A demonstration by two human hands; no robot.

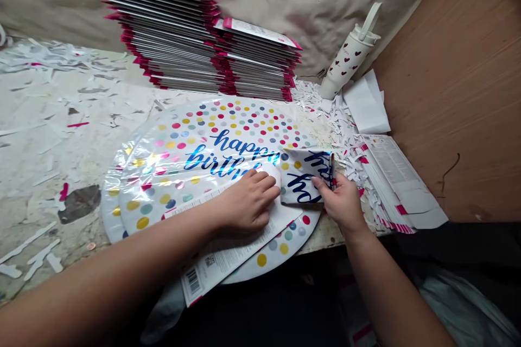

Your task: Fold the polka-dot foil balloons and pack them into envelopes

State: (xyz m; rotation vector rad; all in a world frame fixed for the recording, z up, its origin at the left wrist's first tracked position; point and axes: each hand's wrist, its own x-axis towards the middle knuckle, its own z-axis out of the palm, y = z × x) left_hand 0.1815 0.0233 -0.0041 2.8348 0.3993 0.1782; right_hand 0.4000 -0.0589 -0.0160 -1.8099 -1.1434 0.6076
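Note:
A folded foil balloon (299,181) with dark blue lettering is held at its right edge by my right hand (344,203), thumb on top. Its left side meets the right end of a white printed card sleeve (217,263) with a barcode. My left hand (256,200) is closed over that end of the sleeve, its fingers curled and their tips partly hidden. Under the sleeve lie large round, flat foil balloons (240,130) with coloured dots and blue "happy birthday" script. How far the folded balloon sits in the sleeve I cannot tell.
Tall stacks of pink-edged sleeves (183,43) stand at the back. A white tumbler with hearts (348,62) leans at the back right. More sleeves (402,179) lie fanned beside the brown board (456,92). Paper scraps (49,65) litter the table, whose front edge is near me.

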